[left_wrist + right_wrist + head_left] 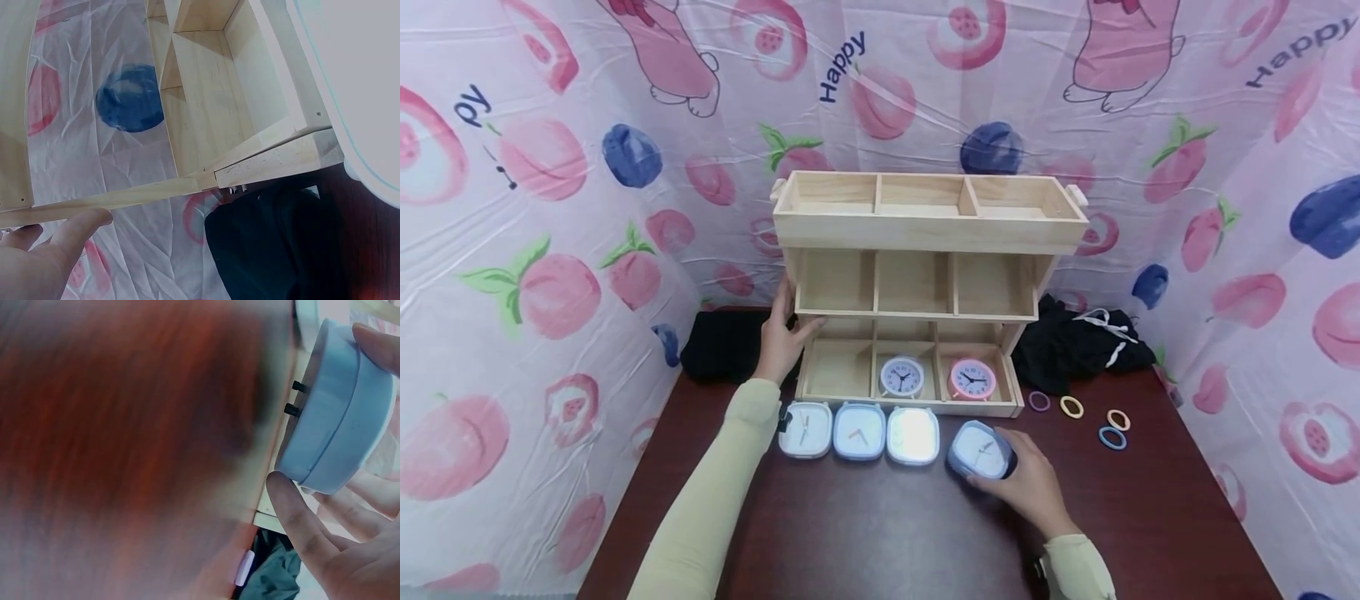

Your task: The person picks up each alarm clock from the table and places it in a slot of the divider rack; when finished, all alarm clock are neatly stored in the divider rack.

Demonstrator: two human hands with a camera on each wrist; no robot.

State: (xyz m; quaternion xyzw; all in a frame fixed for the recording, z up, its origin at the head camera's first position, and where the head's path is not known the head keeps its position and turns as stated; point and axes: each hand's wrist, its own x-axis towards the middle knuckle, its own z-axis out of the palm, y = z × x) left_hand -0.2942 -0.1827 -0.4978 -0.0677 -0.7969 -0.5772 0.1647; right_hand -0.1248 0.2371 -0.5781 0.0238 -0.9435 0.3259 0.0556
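The right hand (1033,487) grips a blue clock (980,451) lying on the dark red surface (880,533); its fingers (294,512) curl round the clock's rim, thumb on one side and the others on the far side, as the right wrist view shows. The clock sits at about 5 o'clock from the wooden rack (925,250), just in front of the rack's bottom right corner.

The left hand (782,342) rests against the rack's left end at 9 o'clock, by the edge of the middle tier, fingers (81,228) fairly straight and touching the wood, gripping nothing.

The rack has three tiers of three compartments each. In the bottom tier a white round clock (902,377) stands in the middle compartment and a pink round clock (972,380) in the right one.

Three more square clocks lie in a row just in front of the rack: a white one (805,429), a blue one (860,431) and another white one (913,435).

Four hair rings (1078,414) lie on the surface at 3 o'clock from the held clock. Dark cloth (1082,342) lies at both sides of the rack.
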